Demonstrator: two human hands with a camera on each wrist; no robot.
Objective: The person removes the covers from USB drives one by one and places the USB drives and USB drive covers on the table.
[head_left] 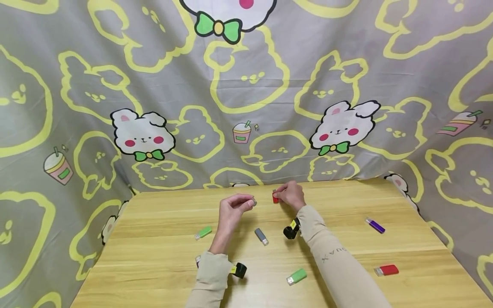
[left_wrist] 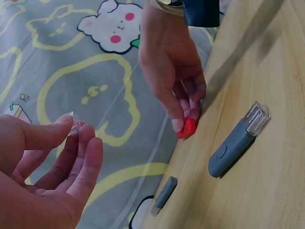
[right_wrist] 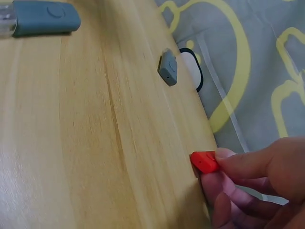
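My left hand [head_left: 232,208] is raised over the back of the table, thumb and fingertips pinching a small clear plastic cap [left_wrist: 75,126]. Just beyond those fingertips, a small grey USB stick [left_wrist: 165,195] lies near the table's far edge. To the right, my right hand [head_left: 292,196] pinches a red USB stick [right_wrist: 205,161] at the far edge, thumb on one side; its other end is hidden by the fingers in the right wrist view. Nearer me, between the two arms, lies another grey USB stick [head_left: 261,236] with a clear cap.
Green USB sticks lie at left [head_left: 203,232] and in front [head_left: 296,276]. On the right are a purple stick [head_left: 375,225] and a red stick [head_left: 387,270]. My left sleeve partly covers another stick [head_left: 198,261]. A patterned curtain [head_left: 269,102] borders the wooden table [head_left: 154,256].
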